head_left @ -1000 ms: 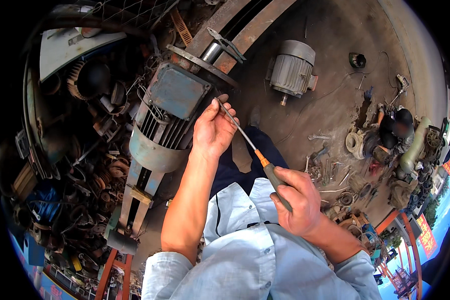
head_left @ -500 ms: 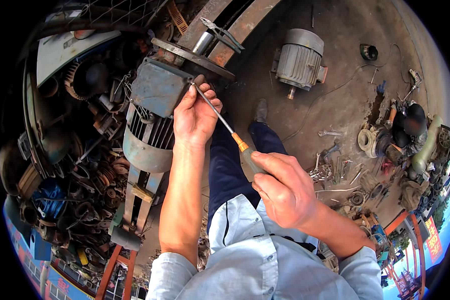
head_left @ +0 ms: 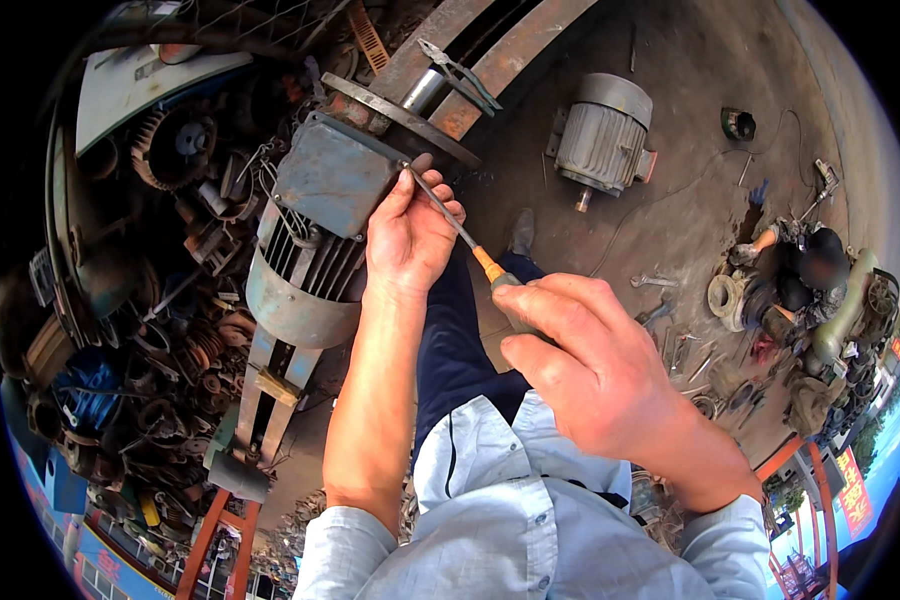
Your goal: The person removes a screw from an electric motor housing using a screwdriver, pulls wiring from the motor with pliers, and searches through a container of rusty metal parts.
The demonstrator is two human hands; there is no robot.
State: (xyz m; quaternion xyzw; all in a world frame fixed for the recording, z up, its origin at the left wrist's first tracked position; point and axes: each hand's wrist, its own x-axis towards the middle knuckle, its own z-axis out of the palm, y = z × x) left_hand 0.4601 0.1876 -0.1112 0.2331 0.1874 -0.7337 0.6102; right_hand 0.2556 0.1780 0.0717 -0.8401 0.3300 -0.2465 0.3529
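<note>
My right hand [head_left: 595, 365] is closed round the handle of a screwdriver [head_left: 488, 265] with an orange collar. Its long steel shaft slants up and left to the corner of a blue-grey metal box [head_left: 335, 178] on an electric motor [head_left: 305, 290]. At that corner my left hand [head_left: 415, 230] pinches thumb and fingers about the screwdriver's tip, palm up. Whether a small screw sits under the tip is hidden by the fingers. A round flange [head_left: 400, 118] and a bright shaft [head_left: 425, 90] stand at the motor's far end. Pliers [head_left: 460, 75] lie on the beam beside the shaft.
Steel rails [head_left: 515, 65] carry the motor. Scrap parts [head_left: 170, 400] are heaped on the left. A second grey motor [head_left: 602, 135] stands on the floor at the far right. Another person [head_left: 815, 265] crouches at the right among parts, near wrenches [head_left: 655, 281] and other scattered tools.
The view has shifted, so the motor appears slightly farther right. The screwdriver tip stays at the box corner. At the right, the other person's arm has reached outward.
</note>
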